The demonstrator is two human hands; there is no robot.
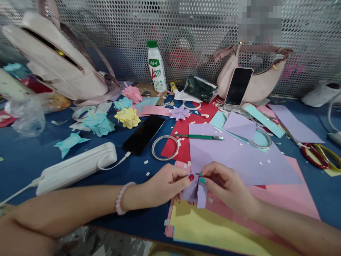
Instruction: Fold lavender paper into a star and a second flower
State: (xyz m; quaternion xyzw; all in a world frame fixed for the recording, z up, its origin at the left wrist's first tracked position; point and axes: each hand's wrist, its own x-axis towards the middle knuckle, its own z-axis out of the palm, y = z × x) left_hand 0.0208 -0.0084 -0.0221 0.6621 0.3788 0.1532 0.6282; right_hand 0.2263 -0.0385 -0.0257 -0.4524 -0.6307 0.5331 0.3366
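Observation:
Between my two hands is a small folded piece of purple paper point(201, 197), held above the stacked coloured sheets near the table's front edge. My left hand point(170, 183) pinches its left part between thumb and fingers. My right hand point(226, 185) pinches its upper edge, close to the left fingertips. Beneath and beyond them lies a large purple sheet point(239, 160), over pink sheets point(293, 199) and a yellow sheet point(202, 227). A green craft knife point(198, 136) rests on the purple sheet, and a roll of tape point(165, 148) lies beyond my left hand.
A white power strip point(77, 167) and a black phone point(144, 134) are at left, near folded paper flowers point(99, 123). A bottle point(156, 69) stands at the back between two pale bags point(66, 67). Scissors point(315, 156) lie at right. A perforated metal panel point(119, 32) closes the back.

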